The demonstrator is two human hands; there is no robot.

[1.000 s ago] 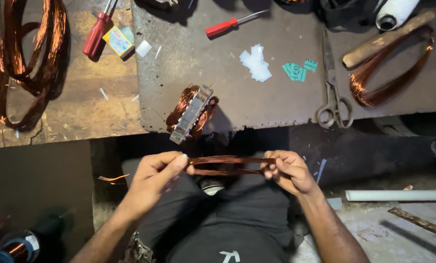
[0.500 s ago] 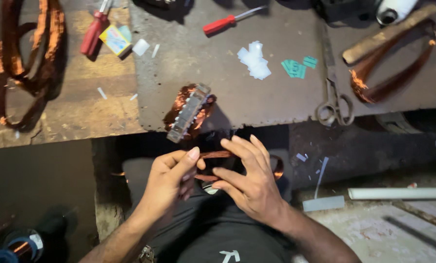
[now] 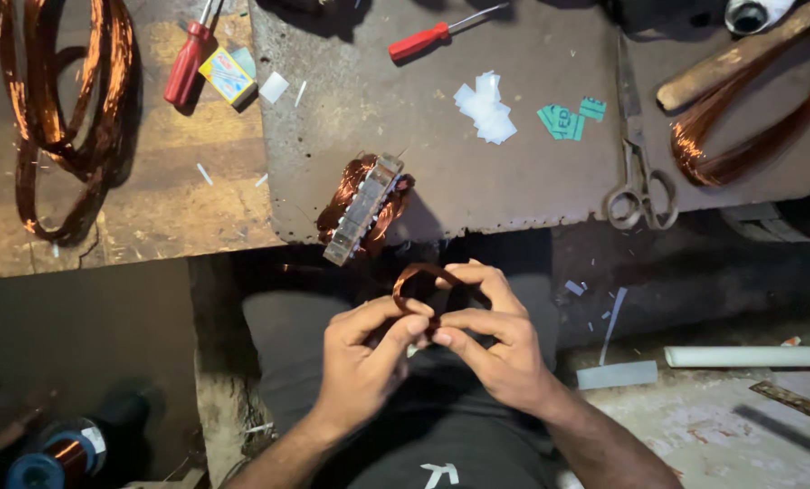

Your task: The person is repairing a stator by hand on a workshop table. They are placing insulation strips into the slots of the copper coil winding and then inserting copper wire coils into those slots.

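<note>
Over my lap, both hands pinch a small loop of copper wire (image 3: 420, 276). My left hand (image 3: 365, 360) grips its lower end between thumb and fingers. My right hand (image 3: 490, 337) meets it there, with fingers curled around the loop's right side. The loop is folded into a short oval that stands up between the hands. Just above them, at the edge of the grey metal plate (image 3: 532, 181), lies a metal stator core wound with copper wire (image 3: 363, 206).
On the bench lie scissors (image 3: 638, 181), two red-handled screwdrivers (image 3: 432, 36) (image 3: 188, 62), white paper scraps (image 3: 485, 107), green paper bits (image 3: 568, 118), large copper coils at left (image 3: 61, 118) and right (image 3: 740, 149), and a wooden handle (image 3: 740, 54). A wire spool (image 3: 57, 448) sits on the floor.
The copper loop was stretched long between my hands a second ago. My hands came together and folded it into a short oval held in front of me.
</note>
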